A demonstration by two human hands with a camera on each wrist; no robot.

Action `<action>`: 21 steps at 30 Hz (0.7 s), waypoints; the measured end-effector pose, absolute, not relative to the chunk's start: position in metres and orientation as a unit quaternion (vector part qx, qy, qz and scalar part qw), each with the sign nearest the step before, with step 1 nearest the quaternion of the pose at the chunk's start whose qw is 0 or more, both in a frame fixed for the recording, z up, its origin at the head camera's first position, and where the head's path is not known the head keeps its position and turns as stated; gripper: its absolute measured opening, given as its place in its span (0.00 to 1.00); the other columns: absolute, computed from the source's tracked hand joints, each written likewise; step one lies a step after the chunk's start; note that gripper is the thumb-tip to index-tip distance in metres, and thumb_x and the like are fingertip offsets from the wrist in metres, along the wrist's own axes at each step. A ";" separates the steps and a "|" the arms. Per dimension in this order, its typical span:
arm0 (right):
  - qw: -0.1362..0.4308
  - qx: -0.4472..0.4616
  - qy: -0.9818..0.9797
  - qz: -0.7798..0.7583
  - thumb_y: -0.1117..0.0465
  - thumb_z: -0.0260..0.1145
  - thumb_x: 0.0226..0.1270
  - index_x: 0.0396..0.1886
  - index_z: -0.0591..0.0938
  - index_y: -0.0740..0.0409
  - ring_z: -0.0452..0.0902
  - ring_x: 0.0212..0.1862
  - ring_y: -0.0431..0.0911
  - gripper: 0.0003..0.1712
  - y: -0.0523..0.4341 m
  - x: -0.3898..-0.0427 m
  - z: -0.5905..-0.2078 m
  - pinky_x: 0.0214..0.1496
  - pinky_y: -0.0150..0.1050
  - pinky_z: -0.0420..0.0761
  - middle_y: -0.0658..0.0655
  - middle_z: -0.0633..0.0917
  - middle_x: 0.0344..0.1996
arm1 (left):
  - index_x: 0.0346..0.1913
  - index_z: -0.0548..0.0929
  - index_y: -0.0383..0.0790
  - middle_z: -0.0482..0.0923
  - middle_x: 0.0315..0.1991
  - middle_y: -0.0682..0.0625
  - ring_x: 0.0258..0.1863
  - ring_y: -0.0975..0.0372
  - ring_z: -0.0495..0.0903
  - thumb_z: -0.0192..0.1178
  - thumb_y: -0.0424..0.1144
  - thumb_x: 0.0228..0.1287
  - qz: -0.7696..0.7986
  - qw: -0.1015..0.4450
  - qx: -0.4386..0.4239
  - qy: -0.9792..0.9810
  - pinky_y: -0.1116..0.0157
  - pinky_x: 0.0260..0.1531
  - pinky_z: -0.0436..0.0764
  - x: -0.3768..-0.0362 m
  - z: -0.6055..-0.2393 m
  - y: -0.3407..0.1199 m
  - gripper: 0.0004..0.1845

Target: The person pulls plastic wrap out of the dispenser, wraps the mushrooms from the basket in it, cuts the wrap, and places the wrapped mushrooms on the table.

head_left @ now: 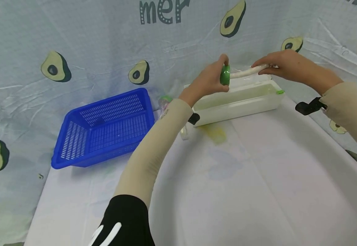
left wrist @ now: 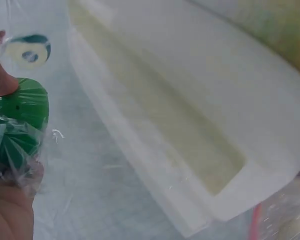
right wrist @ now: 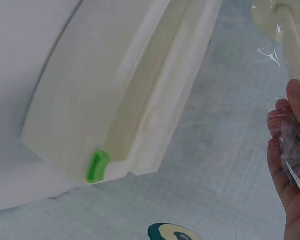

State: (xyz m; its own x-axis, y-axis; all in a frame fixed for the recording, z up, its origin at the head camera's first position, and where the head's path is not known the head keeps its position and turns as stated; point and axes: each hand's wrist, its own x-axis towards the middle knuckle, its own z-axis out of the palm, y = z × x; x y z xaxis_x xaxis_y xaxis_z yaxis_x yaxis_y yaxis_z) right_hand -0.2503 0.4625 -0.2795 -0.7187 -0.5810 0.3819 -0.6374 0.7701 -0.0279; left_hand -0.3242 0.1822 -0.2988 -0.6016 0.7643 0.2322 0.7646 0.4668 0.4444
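A long white stick with a round green head (head_left: 225, 75), covered in clear plastic wrap, spans both hands above a long white box. My left hand (head_left: 207, 80) holds the head by its edge, thumb on one side and fingers on the other. The pale handle (head_left: 246, 73) runs to my right hand (head_left: 289, 68), which grips its far end; loose wrap bunches at the fingers in the right wrist view. Below and nearer stands the white box (head_left: 240, 111), its long trough facing up and a green clip (right wrist: 97, 166) at its right end.
To the left stands a blue mesh basket (head_left: 117, 131). Between basket and box lies a plastic-wrapped item (head_left: 165, 100) with a green top, partly hidden by the left forearm. An avocado-print sheet (head_left: 98, 41) hangs behind the white-covered table (head_left: 227, 198).
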 end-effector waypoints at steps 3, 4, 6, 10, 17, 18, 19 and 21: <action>0.174 0.313 -0.930 0.077 0.68 0.70 0.67 0.60 0.83 0.60 0.86 0.41 0.56 0.21 0.461 -0.254 -0.269 0.37 0.18 0.67 0.64 0.88 0.49 | 0.62 0.58 0.41 0.73 0.49 0.46 0.43 0.59 0.75 0.71 0.37 0.58 -0.244 0.015 -0.444 -0.862 0.69 0.42 0.78 -0.330 -0.282 0.184 0.36; 0.171 0.302 -0.935 0.074 0.67 0.70 0.68 0.60 0.83 0.60 0.85 0.40 0.55 0.21 0.461 -0.255 -0.265 0.36 0.17 0.66 0.65 0.88 0.49 | 0.62 0.58 0.41 0.73 0.49 0.46 0.43 0.59 0.75 0.71 0.37 0.58 -0.243 0.017 -0.443 -0.863 0.69 0.42 0.78 -0.331 -0.276 0.184 0.36; 0.165 0.276 -0.944 0.068 0.66 0.68 0.70 0.62 0.82 0.59 0.81 0.34 0.51 0.21 0.461 -0.255 -0.255 0.33 0.19 0.66 0.64 0.88 0.47 | 0.62 0.57 0.42 0.74 0.48 0.46 0.42 0.59 0.76 0.71 0.37 0.59 -0.248 0.018 -0.441 -0.862 0.69 0.42 0.79 -0.332 -0.265 0.184 0.36; 0.162 0.236 -0.957 0.051 0.63 0.66 0.73 0.64 0.81 0.58 0.71 0.30 0.47 0.21 0.462 -0.254 -0.233 0.28 0.21 0.65 0.64 0.88 0.42 | 0.64 0.57 0.43 0.77 0.45 0.46 0.38 0.59 0.77 0.69 0.38 0.59 -0.264 0.033 -0.440 -0.858 0.70 0.39 0.79 -0.329 -0.244 0.181 0.36; 0.186 0.233 -0.954 0.040 0.63 0.63 0.75 0.65 0.80 0.60 0.71 0.35 0.49 0.21 0.456 -0.252 -0.201 0.35 0.22 0.63 0.67 0.86 0.42 | 0.65 0.58 0.45 0.79 0.51 0.46 0.43 0.61 0.79 0.69 0.40 0.60 -0.273 0.060 -0.424 -0.862 0.72 0.43 0.80 -0.326 -0.212 0.175 0.37; 0.188 0.234 -0.953 0.038 0.63 0.63 0.75 0.65 0.80 0.60 0.71 0.36 0.50 0.21 0.455 -0.252 -0.197 0.37 0.22 0.63 0.67 0.86 0.42 | 0.65 0.58 0.45 0.78 0.52 0.46 0.44 0.61 0.79 0.69 0.40 0.60 -0.274 0.062 -0.422 -0.862 0.72 0.44 0.81 -0.326 -0.209 0.175 0.37; 0.192 0.235 -0.952 0.036 0.63 0.63 0.76 0.64 0.80 0.61 0.71 0.37 0.50 0.20 0.454 -0.251 -0.194 0.39 0.21 0.63 0.67 0.86 0.43 | 0.65 0.58 0.45 0.78 0.52 0.46 0.44 0.61 0.79 0.69 0.40 0.60 -0.275 0.064 -0.422 -0.861 0.72 0.45 0.81 -0.325 -0.207 0.174 0.36; 0.196 0.241 -0.950 0.037 0.65 0.62 0.76 0.64 0.80 0.63 0.72 0.39 0.54 0.20 0.453 -0.251 -0.188 0.42 0.21 0.62 0.68 0.84 0.45 | 0.65 0.58 0.46 0.79 0.52 0.46 0.44 0.61 0.79 0.68 0.40 0.60 -0.282 0.068 -0.420 -0.860 0.72 0.45 0.80 -0.325 -0.203 0.173 0.36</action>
